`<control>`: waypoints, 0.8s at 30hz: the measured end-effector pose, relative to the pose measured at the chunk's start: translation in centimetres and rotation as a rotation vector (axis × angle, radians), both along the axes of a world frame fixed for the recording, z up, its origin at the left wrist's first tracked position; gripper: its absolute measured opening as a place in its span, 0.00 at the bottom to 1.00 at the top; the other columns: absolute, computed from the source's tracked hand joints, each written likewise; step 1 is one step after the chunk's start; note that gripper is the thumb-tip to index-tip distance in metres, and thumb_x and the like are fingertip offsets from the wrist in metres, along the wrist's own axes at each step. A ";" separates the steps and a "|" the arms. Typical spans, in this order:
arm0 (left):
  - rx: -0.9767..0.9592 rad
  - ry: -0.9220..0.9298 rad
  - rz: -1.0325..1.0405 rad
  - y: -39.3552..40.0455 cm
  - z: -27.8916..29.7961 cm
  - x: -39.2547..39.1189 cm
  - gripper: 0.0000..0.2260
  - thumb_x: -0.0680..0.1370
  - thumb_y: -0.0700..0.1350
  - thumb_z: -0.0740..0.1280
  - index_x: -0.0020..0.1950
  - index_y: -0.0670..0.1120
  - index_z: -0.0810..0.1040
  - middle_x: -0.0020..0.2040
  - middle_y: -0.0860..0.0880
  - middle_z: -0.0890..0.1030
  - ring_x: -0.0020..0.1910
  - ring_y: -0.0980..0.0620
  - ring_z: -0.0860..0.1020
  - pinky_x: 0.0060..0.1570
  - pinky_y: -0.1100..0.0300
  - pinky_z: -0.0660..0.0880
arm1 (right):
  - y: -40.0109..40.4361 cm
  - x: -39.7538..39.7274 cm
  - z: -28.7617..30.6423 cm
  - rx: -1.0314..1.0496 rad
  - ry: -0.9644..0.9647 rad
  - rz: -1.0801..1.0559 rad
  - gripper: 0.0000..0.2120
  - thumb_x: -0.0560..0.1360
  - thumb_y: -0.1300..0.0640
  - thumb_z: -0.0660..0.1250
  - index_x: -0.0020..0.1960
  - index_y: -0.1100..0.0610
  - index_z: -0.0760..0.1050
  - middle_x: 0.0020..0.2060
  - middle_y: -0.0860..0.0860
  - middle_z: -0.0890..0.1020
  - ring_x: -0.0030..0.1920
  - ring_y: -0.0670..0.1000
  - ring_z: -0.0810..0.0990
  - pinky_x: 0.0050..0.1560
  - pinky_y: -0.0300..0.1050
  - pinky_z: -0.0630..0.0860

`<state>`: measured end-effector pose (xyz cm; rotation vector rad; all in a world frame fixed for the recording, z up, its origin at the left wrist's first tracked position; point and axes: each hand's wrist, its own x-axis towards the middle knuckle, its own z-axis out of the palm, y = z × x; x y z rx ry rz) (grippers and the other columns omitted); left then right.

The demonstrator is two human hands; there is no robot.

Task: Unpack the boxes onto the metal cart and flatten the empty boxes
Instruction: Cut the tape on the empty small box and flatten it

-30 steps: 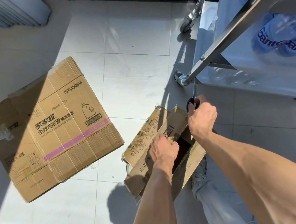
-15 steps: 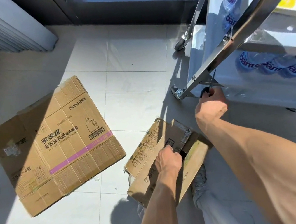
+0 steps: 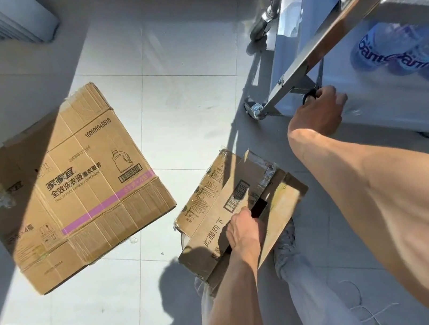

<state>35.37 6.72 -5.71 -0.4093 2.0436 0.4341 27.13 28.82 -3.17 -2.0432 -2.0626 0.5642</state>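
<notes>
Sunlit tiled floor (image 3: pixel 190 104); left hand (image 3: pixel 242 231) fingers grip small box (image 3: pixel 216 218); right hand (image 3: pixel 317 115) curled round scissors (image 3: pixel 309 95).

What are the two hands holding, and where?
Left hand grips the small cardboard box by its top flap edge. Right hand holds something dark with a ring handle; what it is cannot be told.
</notes>
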 end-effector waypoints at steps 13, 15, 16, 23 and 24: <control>0.036 -0.034 0.258 0.2 0.7 -2.4 0.10 0.80 0.45 0.58 0.38 0.48 0.70 0.33 0.51 0.71 0.30 0.53 0.68 0.33 0.59 0.66 | -1.6 -2.0 0.8 0.097 -0.142 0.235 0.17 0.76 0.62 0.60 0.64 0.55 0.73 0.64 0.52 0.73 0.66 0.55 0.68 0.63 0.51 0.65; 0.047 -0.048 0.253 0.3 0.3 -2.3 0.11 0.81 0.47 0.57 0.40 0.48 0.71 0.36 0.50 0.73 0.34 0.51 0.72 0.40 0.58 0.70 | -2.3 -2.1 0.7 0.102 -0.096 0.249 0.21 0.77 0.63 0.57 0.70 0.56 0.67 0.70 0.53 0.68 0.71 0.53 0.63 0.67 0.50 0.62; 0.051 -0.056 0.248 0.6 0.2 -2.2 0.12 0.81 0.48 0.57 0.38 0.48 0.70 0.36 0.50 0.72 0.35 0.51 0.72 0.42 0.57 0.70 | -2.4 -2.1 0.7 0.108 -0.087 0.254 0.22 0.77 0.64 0.56 0.71 0.58 0.65 0.72 0.54 0.66 0.73 0.53 0.61 0.69 0.51 0.60; 0.051 -0.078 0.165 1.2 0.5 -2.6 0.12 0.80 0.49 0.55 0.44 0.46 0.74 0.41 0.47 0.76 0.44 0.47 0.76 0.44 0.56 0.68 | -4.7 -1.6 0.4 0.156 -0.096 0.242 0.23 0.72 0.62 0.59 0.68 0.59 0.70 0.66 0.56 0.71 0.67 0.57 0.68 0.64 0.49 0.62; 0.048 -0.072 0.149 1.1 0.5 -2.6 0.12 0.80 0.49 0.55 0.47 0.45 0.75 0.45 0.46 0.77 0.49 0.46 0.77 0.48 0.55 0.68 | -5.2 -1.7 0.4 0.168 -0.090 0.222 0.22 0.70 0.65 0.59 0.63 0.59 0.72 0.62 0.56 0.73 0.63 0.57 0.71 0.59 0.49 0.63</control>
